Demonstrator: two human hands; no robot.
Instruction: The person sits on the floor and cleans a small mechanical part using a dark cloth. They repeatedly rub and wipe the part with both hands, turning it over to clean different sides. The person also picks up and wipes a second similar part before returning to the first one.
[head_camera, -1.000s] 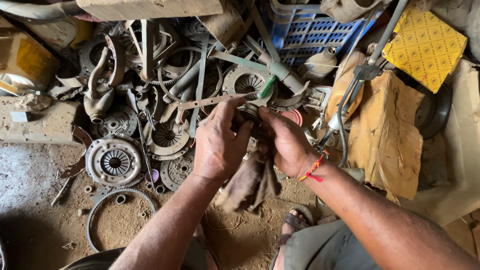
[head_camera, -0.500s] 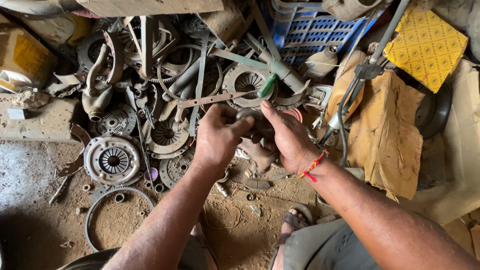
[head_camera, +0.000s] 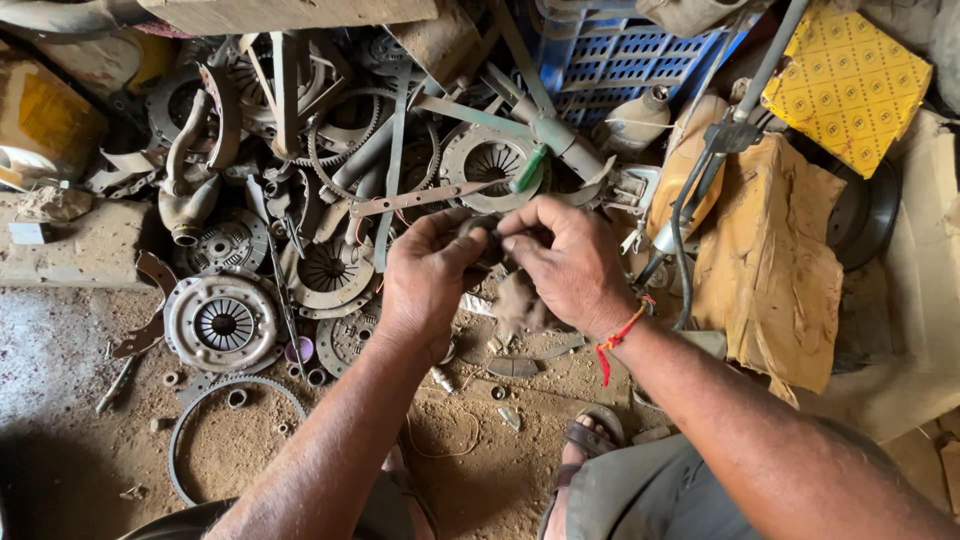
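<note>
Both hands meet above the dirt floor (head_camera: 80, 430): the left hand (head_camera: 425, 285) and right hand (head_camera: 565, 262) each close their grip on a small dark metal part (head_camera: 484, 240) pinched between the fingertips, a brown rag (head_camera: 520, 300) hanging under it. The part looks stiff, heavy for its size and probably greasy, best held by its rim. Behind lie clutch plates (head_camera: 222, 322), a ring gear (head_camera: 235, 430) and a blue crate (head_camera: 640, 55), crowding any reach forward.

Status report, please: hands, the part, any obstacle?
Left hand and right hand both grip small dark metal part. Brown rag hangs below. Nothing blocks.
</note>
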